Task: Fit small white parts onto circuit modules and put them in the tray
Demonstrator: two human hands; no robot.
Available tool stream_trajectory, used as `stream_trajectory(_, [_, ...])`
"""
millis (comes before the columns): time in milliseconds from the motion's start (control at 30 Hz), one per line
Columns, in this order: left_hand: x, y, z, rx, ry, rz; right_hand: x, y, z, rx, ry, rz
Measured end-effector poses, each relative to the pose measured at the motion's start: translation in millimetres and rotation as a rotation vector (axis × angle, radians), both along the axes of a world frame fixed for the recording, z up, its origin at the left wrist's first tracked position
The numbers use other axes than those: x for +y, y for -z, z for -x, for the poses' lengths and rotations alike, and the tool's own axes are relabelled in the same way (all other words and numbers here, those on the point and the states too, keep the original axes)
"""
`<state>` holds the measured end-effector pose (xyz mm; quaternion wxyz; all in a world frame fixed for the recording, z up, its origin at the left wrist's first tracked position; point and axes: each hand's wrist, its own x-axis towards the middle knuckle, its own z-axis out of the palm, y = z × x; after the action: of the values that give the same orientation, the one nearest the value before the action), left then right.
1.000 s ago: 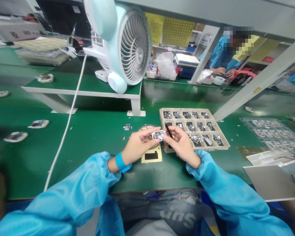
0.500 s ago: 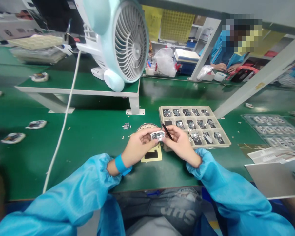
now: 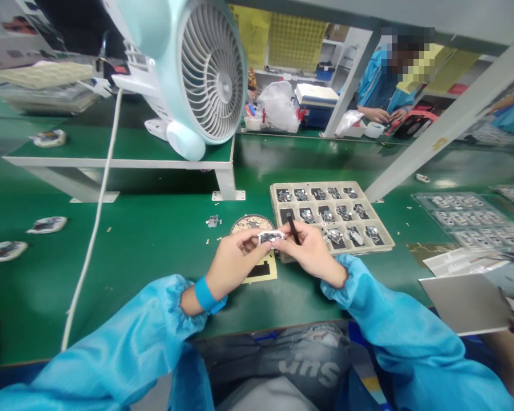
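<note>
While blue smock sleeves frame the near edge of the green bench mat (image 3: 154, 240), the person's left hand (image 3: 233, 262), a blue band (image 3: 203, 294) at its wrist, closes thumb and fingers on the left end of a small white-framed part (image 3: 269, 236). The right hand (image 3: 310, 254) meets it from the other side, fingertips touching the part's right end. The part is held just above the mat between the two hands, its long axis running left to right, and both hands are equally close to it. The right hand also grips a slim black tool (image 3: 293, 229). The tool slants up and away from the part, with its free end over the tray behind and not on the part.

Directly beneath the hands lies a yellow plate with a black rectangle (image 3: 263, 268), and just beyond it a round dish (image 3: 251, 224); its contents are too small to tell. To the right of the dish is a beige compartment tray (image 3: 374, 249), most pockets holding small metal pieces. Clear blister trays (image 3: 462, 220) and a grey card (image 3: 466, 302) lie well to the right. A white cable (image 3: 98, 194) runs across the mat up to a pale blue desk fan (image 3: 205, 74) on a raised shelf (image 3: 111, 161). At a far bench, a co-worker in a blue coat (image 3: 379, 85) has both hands on the table.
</note>
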<state>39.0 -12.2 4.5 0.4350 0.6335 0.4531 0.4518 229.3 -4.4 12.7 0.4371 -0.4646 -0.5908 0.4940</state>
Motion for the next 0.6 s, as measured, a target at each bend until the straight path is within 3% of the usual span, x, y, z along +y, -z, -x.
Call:
stream_trajectory(167, [-6.4,2.1,-5.8,-0.026,-0.125,-0.089,-1.4,-2.4,1.0,0.009,0.058,-0.075])
stream_trajectory(333, [3.7,1.1,-3.4,0.094,-0.138,-0.214,1.7,-1.4,-2.3,-0.155,0.055,-0.145])
stream_trajectory(467, [6.8,-0.1,0.0,0.214,-0.126,-0.379,-2.2,-7.8,-7.3,-0.224,0.103,-0.408])
stream_trajectory(600, [4.2,1.8,0.0,0.264,-0.084,-0.413,-2.5,-9.1,-11.2,-0.238,0.120,-0.630])
